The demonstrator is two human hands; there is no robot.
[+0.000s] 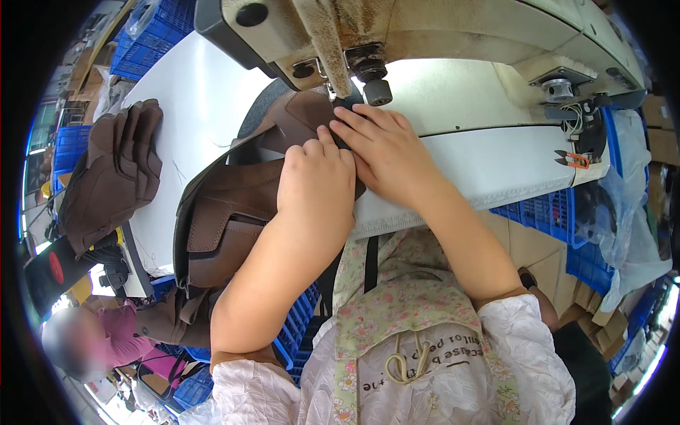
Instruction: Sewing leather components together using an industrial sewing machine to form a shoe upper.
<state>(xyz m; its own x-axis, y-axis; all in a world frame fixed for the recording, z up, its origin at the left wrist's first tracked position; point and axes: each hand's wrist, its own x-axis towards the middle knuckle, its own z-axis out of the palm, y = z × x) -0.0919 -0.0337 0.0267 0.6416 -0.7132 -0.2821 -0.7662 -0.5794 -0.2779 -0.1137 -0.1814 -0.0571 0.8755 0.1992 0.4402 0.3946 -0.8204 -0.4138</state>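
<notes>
A brown stitched leather shoe upper (244,185) with a dark lining lies bent on the white sewing table (467,159), part of it hanging over the near edge. Its far end reaches under the needle area (331,92) of a sewing machine (439,32). My left hand (315,177) is closed on the upper, its fingers curled in at the edge close to the needle. Beside it, my right hand (393,152) lies with fingers stretched out, their tips against the work just right of the needle. The leather under both palms is hidden.
Several brown uppers (117,166) are stacked at the table's left edge. Orange-handled thread snips (572,159) lie at the right end. Blue crates (542,212) stand below the table, with a clear plastic bag (627,205) beside them. Another person (106,336) is at lower left.
</notes>
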